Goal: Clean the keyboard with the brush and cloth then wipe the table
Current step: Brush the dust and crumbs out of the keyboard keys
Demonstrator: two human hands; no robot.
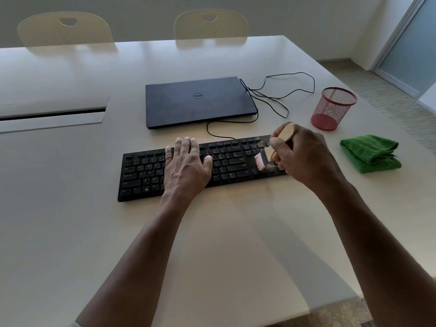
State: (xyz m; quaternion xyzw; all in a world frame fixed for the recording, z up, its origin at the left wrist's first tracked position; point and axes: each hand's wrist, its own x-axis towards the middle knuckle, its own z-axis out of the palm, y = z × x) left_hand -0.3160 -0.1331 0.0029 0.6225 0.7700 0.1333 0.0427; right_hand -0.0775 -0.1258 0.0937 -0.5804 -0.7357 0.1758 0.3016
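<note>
Head view | my left hand (186, 161) lies flat, fingers straight, on the black plastic keyboard (146, 173) | my right hand (304, 156) grips a wooden-handled brush (283, 135), pink bristles on dusty keys | folded green cloth (370, 153) on smooth pale worktop (212, 244)

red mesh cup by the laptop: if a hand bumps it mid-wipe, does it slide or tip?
The red mesh cup looks empty and open-weave, so probably light and easily shoved across the glossy table. It is taller than its base and widens toward the rim, so a knock near the top could well tip it, after which it may roll in an arc.

Cup (333, 109), cloth (370, 153) crowd keyboard's (146, 171) right; cable (278, 95) behind.
</note>
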